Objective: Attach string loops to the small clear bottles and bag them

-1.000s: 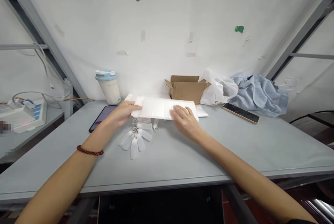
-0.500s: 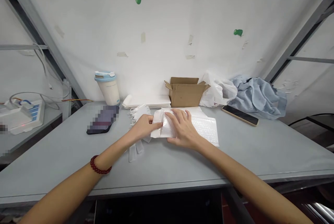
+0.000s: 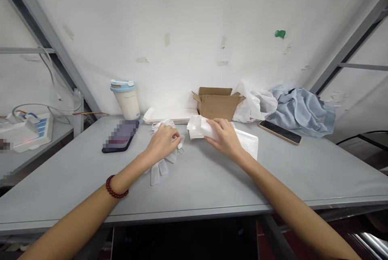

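My left hand [image 3: 164, 142] is closed in a pinch over a pile of small clear packets [image 3: 155, 174]. From its fingertips hangs a small clear packet with a thin white loop [image 3: 180, 146]; its contents are too small to make out. To the right, my right hand [image 3: 224, 138] grips a white bubble mailer [image 3: 209, 128] near the middle, thumb in front and fingers over the top. The mailer's left end gapes a little. Beneath and behind my right hand lies another white bubble-wrap piece [image 3: 249, 143], partly hidden by the hand.
Along the wall stand a lidded cup [image 3: 125, 100], a stack of flat white envelopes [image 3: 169, 115], an open cardboard box [image 3: 218, 105], a white plastic bag [image 3: 254, 104] and a blue cloth [image 3: 303, 108]. A dark phone [image 3: 120, 137] lies left, another phone [image 3: 280, 132] right.
My left hand has let go of the mailer and moved left to the small packets, pinching one. My right hand has shifted slightly right with the mailer, which is now tilted.
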Available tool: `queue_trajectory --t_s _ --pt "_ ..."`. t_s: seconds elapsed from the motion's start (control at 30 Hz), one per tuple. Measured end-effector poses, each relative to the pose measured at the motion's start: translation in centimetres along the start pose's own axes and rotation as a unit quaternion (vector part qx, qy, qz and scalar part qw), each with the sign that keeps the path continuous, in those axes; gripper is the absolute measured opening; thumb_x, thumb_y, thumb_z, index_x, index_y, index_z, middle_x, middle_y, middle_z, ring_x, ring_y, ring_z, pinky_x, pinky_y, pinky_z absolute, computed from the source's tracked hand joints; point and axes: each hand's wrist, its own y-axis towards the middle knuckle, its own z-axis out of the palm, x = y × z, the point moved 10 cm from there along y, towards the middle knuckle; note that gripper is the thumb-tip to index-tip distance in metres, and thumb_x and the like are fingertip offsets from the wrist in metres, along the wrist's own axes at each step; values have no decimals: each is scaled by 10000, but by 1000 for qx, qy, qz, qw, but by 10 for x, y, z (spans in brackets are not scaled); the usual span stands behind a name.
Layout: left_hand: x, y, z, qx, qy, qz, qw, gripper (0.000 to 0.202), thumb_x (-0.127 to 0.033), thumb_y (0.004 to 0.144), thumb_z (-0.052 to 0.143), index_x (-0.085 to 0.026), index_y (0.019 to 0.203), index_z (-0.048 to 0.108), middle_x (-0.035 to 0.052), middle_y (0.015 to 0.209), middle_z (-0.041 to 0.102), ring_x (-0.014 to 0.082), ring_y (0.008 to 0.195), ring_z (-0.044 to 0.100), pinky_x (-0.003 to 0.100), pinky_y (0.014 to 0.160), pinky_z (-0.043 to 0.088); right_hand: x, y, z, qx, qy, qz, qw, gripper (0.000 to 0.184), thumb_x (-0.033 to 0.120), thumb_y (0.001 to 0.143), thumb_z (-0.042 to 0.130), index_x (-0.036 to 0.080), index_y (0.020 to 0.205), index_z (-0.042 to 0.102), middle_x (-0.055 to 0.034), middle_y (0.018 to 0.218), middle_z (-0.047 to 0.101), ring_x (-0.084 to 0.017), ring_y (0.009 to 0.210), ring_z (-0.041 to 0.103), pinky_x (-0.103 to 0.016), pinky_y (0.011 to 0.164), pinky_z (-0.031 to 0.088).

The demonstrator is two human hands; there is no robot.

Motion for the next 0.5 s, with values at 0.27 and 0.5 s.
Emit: queue_trajectory --t_s 0.27,0.5 --pt "-28 -10 15 11 213 93 973 363 -376 872 492 -126 704 695 153 774 624 321 880 505 404 723 396 -3 -1 10 39 24 6 999 467 357 830 573 197 1261 492 -128 1139 558 -289 1009 492 -415 855 387" --pt "-24 -9 26 70 173 71 980 232 -284 830 555 -120 761 704 150 815 635 315 907 505 379 721 387 -8 -2 19 68 35 20 997 466 336 810 606 197 1244 508 -119 1138 561 -288 1038 488 -415 873 388"
